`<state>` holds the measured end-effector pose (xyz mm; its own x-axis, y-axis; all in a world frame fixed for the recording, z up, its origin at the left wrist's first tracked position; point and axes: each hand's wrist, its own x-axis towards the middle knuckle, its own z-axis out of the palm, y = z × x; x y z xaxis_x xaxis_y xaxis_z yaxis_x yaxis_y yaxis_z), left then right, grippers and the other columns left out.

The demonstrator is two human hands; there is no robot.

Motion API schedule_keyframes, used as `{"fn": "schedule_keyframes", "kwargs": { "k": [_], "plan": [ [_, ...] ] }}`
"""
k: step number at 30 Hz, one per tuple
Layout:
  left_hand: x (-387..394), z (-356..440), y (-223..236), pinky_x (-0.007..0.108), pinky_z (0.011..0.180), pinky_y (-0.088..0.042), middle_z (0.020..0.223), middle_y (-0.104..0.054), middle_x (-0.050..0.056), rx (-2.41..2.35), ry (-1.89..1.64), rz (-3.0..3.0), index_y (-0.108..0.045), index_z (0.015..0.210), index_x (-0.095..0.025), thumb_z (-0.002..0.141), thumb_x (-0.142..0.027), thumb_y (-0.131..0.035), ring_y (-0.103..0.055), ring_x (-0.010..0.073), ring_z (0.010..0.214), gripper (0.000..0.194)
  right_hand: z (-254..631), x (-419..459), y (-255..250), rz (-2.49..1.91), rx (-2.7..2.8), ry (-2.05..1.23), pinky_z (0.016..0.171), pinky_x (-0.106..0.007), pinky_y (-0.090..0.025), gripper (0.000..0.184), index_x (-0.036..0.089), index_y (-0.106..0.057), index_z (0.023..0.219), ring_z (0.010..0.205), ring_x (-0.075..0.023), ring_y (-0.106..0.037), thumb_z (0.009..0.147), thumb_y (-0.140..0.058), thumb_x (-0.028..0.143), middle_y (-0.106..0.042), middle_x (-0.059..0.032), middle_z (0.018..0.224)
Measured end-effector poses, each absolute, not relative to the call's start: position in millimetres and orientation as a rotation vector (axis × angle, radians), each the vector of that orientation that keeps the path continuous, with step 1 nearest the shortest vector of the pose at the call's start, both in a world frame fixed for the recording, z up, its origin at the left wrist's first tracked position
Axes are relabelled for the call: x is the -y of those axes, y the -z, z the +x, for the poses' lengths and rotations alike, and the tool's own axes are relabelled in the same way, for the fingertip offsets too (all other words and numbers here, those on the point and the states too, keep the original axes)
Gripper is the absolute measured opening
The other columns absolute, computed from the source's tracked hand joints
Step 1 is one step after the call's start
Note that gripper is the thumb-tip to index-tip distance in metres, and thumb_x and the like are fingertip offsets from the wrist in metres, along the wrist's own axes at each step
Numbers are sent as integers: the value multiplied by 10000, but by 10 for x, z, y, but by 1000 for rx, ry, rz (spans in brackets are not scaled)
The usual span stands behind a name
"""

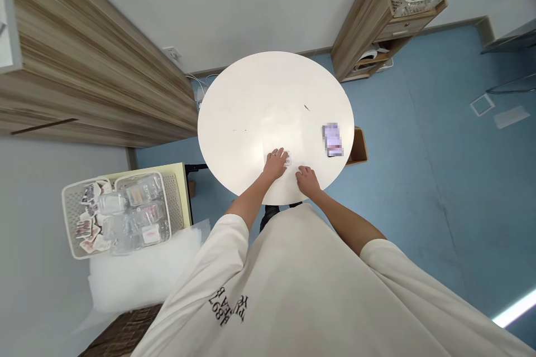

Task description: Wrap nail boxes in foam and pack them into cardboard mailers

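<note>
My left hand [275, 164] lies near the front of the round white table [259, 95]. Its fingers are stretched out, with a ring on one of them. They touch the left side of a small, clear-looking square packet with dark marks [288, 159], partly covered by the fingers. To the right of that packet, my right hand [307, 181] rests on the tabletop with its fingers a little bent and apart. Nothing shows in it. A phone-like object with a blurred purple screen [333, 139] lies farther right.
Thin dark bits [307, 107] lie on the table. At the left, white baskets [67, 217] hold clear boxes and printed cards beside white sheeting [138, 279]. A wooden cabinet [364, 22] stands behind right. An open brown bin [359, 148] sits by the table's right edge.
</note>
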<state>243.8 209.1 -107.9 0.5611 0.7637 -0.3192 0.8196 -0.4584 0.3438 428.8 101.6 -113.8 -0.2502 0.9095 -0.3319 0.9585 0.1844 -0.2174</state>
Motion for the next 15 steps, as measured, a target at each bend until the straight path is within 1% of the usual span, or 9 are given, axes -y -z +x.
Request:
{"fn": "schedule_keyframes", "kwargs": {
  "k": [2, 5, 8, 10, 13, 15],
  "plan": [
    [-2098, 2399, 1051, 486, 1152, -337, 1637, -310, 150, -1290, 123, 2307, -458, 1394, -190, 956, -295, -529, -379, 343, 1452, 456, 4288, -1039, 1117, 1824, -2323, 579, 964, -440, -372, 274, 166, -676, 1112, 1200, -336, -451, 931, -475, 118, -542, -176, 1376],
    [-2117, 2300, 999, 460, 1159, -344, 1628, -326, 157, -1398, 44, 2219, -441, 1405, -181, 1015, -281, -386, -428, 294, 1427, 407, 4300, -1111, 1047, 1799, -2304, 613, 940, -415, -369, 267, 156, -650, 1110, 1114, -315, -499, 952, -437, 125, -582, -180, 1291],
    [-2135, 2181, 951, 469, 1153, -356, 1608, -359, 163, -1487, 29, 2146, -428, 1422, -180, 1018, -267, -354, -411, 292, 1441, 420, 4332, -1214, 965, 1797, -2251, 670, 905, -393, -370, 256, 155, -614, 1105, 990, -285, -538, 972, -397, 131, -627, -166, 1131],
    [-2132, 2119, 925, 478, 1148, -362, 1606, -364, 159, -1488, 45, 2134, -421, 1435, -185, 1013, -261, -357, -411, 300, 1439, 433, 4360, -1272, 929, 1788, -2236, 703, 890, -388, -373, 244, 160, -599, 1102, 957, -277, -542, 986, -385, 150, -632, -155, 1085],
    [-2093, 2082, 894, 486, 1157, -355, 1614, -356, 146, -1466, 56, 2145, -418, 1443, -196, 1003, -239, -373, -403, 302, 1447, 444, 4395, -1302, 924, 1710, -2289, 742, 926, -402, -378, 187, 184, -602, 1108, 1042, -294, -525, 982, -482, 251, -610, -152, 1165],
    [-2054, 2091, 881, 484, 1155, -361, 1613, -357, 148, -1462, 60, 2143, -420, 1442, -195, 991, -207, -383, -400, 297, 1451, 453, 4404, -1283, 950, 1660, -2325, 737, 967, -427, -372, 222, 200, -616, 1131, 1134, -321, -486, 928, -581, 284, -572, -156, 1264]
  ]
}}
